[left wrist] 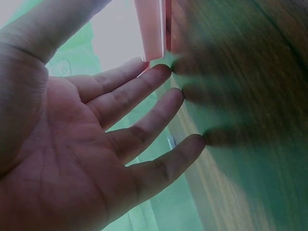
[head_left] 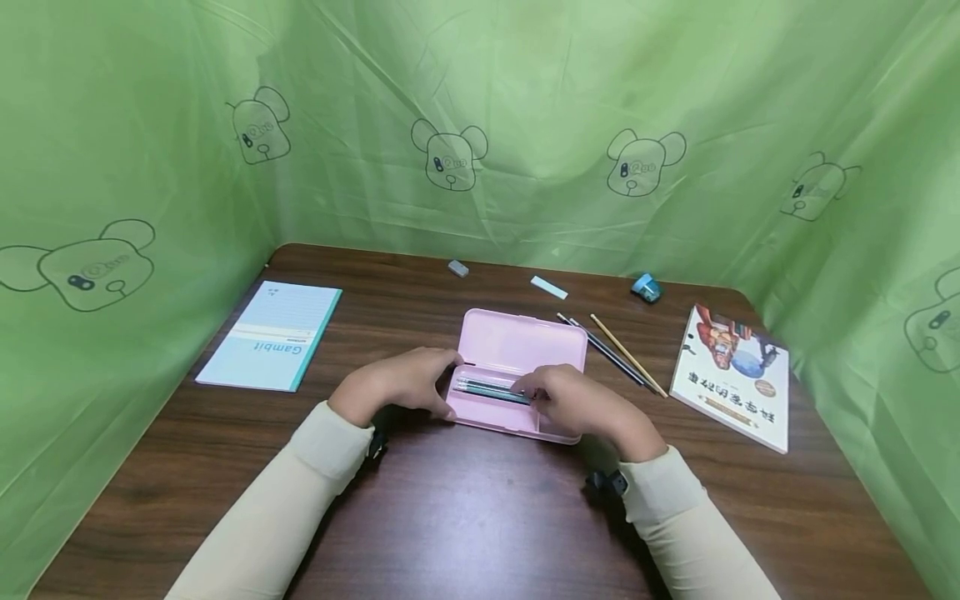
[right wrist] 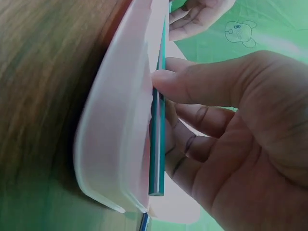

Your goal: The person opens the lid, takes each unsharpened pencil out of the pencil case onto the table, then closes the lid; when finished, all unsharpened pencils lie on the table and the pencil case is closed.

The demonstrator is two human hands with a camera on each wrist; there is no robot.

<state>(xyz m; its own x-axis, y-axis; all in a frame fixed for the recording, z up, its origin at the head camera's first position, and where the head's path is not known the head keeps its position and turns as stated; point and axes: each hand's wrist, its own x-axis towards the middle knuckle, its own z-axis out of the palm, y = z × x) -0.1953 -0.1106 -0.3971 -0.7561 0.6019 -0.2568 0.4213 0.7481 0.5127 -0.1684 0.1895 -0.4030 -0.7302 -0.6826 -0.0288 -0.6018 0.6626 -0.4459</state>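
Note:
A pink pencil case (head_left: 487, 411) lies with its lid (head_left: 517, 342) raised at the middle of the table. My left hand (head_left: 408, 379) is spread around its left end, thumb near the front corner and fingers toward the hinge. The left wrist view has those fingers (left wrist: 159, 115) fairly straight, fingertips close to the tabletop and the case. Between thumb and fingers, my right hand (head_left: 573, 400) pinches a green pencil (right wrist: 157, 168) over the tray. Dark and green pencils (head_left: 491, 392) run lengthwise in the tray there; the right fingers cover their right ends.
Right of the case lie dark pencils (head_left: 611, 354) and a yellowish pencil (head_left: 628, 354). A grey eraser (head_left: 458, 268), a pale strip (head_left: 549, 287) and a blue sharpener (head_left: 647, 288) sit along the back. A notebook (head_left: 262, 358) is at left, a book (head_left: 720, 383) at right. Green curtains (head_left: 540, 217) surround the table.

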